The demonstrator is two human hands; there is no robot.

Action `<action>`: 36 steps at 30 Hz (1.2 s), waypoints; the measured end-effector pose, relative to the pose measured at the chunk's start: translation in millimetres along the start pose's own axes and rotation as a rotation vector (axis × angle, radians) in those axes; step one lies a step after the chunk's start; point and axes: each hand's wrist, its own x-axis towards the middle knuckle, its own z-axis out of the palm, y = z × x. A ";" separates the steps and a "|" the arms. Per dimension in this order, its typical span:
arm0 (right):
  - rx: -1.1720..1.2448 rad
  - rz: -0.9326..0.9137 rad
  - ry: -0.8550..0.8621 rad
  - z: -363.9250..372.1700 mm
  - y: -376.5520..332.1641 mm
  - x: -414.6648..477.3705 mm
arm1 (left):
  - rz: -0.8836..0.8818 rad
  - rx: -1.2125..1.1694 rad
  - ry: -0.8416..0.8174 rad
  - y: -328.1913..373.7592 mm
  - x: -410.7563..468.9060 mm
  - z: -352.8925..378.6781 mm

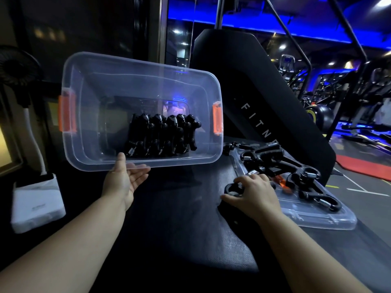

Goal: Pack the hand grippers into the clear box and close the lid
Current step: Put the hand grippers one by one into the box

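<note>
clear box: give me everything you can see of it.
The clear box is a rectangular see-through plastic tub with rounded corners, a flanged rim and an orange latch at each short end. Lidless, it is tipped up so its opening faces the camera. A packed row of black hand grippers with metal springs lies against its floor, toward the right end. The left hand holds the near long rim, thumb over the edge, fingers beneath.
</note>
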 end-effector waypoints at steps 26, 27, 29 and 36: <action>0.274 0.384 0.010 3.4 19.7 7.1 | -0.007 -0.012 -0.001 3.9 -4.7 0.9; 0.310 0.353 0.039 2.8 18.4 6.2 | -0.009 -0.019 -0.006 3.9 -4.6 0.9; 0.346 0.288 0.102 0.4 14.8 4.8 | -0.014 -0.026 -0.015 4.2 -4.2 0.7; 0.556 0.127 0.278 -6.3 -1.3 1.7 | -0.015 -0.011 -0.008 3.8 -4.0 1.0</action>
